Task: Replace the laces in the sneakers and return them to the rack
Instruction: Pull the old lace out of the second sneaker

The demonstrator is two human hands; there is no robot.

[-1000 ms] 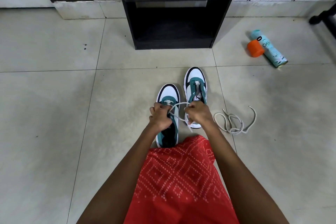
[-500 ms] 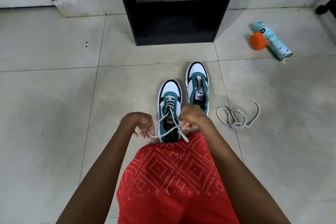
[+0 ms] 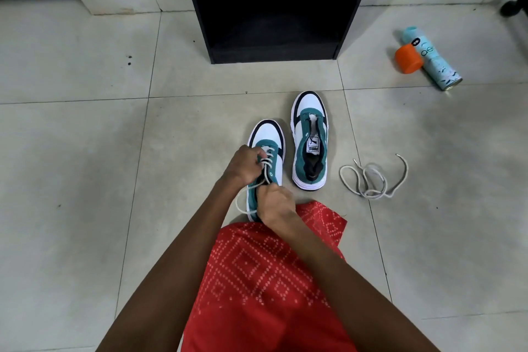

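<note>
In the head view, a white, teal and black sneaker point(image 3: 270, 134) is seen at the centre of the frame, its toe pointed towards the black open-shelved rack point(image 3: 200, 23) at the top. A pale grey cord lace point(image 3: 268, 163) is threaded through its forward eyelets only. The left hand point(image 3: 244, 164) is curled around the lace crossings near the toe end. The right hand point(image 3: 275, 203) is closed on a strand at the ankle opening, though which end is pinched is probably hidden under the fingers. A slack loop is left hanging at the lower left side of the shoe.

The matching unlaced sneaker point(image 3: 310, 134) is stood just to the right. A loose grey lace point(image 3: 371, 180) is left coiled on the pale tiled floor point(image 3: 85, 151) further right, apart from both shoes.

The step in hand is judged to be the lacing of the first shoe, roughly half done. The slack loop should be drawn through before another eyelet is fed. The crossings should be pinned by the left hand so that nothing is loosened. The two ends should be kept even, the cord kept untwisted, and each tip passed through from the same side as the rows below.
</note>
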